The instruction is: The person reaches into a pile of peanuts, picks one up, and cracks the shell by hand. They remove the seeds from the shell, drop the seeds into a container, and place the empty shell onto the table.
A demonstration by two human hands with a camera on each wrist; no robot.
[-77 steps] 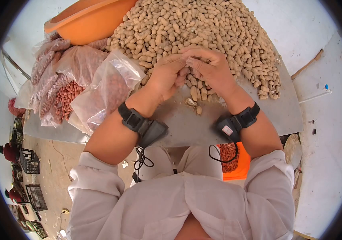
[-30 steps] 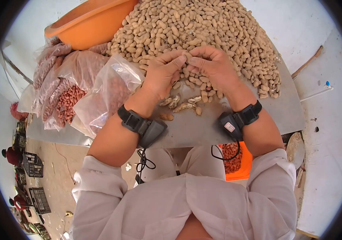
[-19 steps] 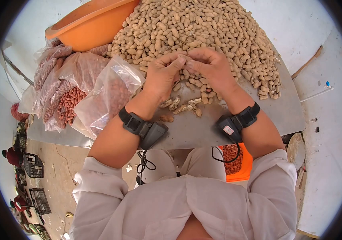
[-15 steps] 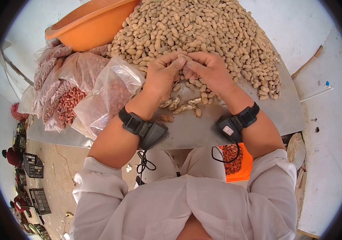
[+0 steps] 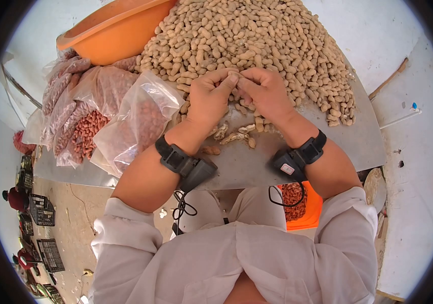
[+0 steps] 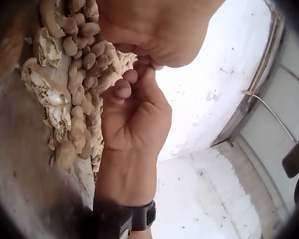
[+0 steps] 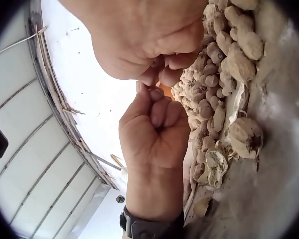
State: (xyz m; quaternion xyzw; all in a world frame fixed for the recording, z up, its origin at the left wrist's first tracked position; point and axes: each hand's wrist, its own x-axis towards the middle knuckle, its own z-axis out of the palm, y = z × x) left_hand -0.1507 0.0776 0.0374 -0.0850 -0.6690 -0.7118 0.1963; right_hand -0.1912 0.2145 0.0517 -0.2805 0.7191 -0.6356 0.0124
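The left hand [image 5: 209, 99] and right hand [image 5: 267, 93] meet at their fingertips, in front of a large heap of unshelled peanuts [image 5: 257, 35]. Between them, thumbs and forefingers pinch a peanut, which the fingers almost wholly cover. Both wrist views show the remaining fingers curled in toward the palms. Below the hands, split peanut shells [image 5: 239, 135] lie on the grey metal table [image 5: 246, 164]; the left wrist view shows pale insides of the shells [image 6: 47, 89]. A single peanut [image 7: 245, 137] sits near shell pieces in the right wrist view.
Clear plastic bags [image 5: 135, 121] of red peanut kernels [image 5: 90, 129] lie at the left, below an orange basin [image 5: 120, 35]. Under the table's front edge stands an orange container [image 5: 311, 205] with reddish contents. Black crates [image 5: 42, 209] are on the floor at far left.
Earlier, a peanut showed between the fingertips; now the fingers cover it. More split shells lie on the table than at first. Lately the left wrist has shifted slightly right.
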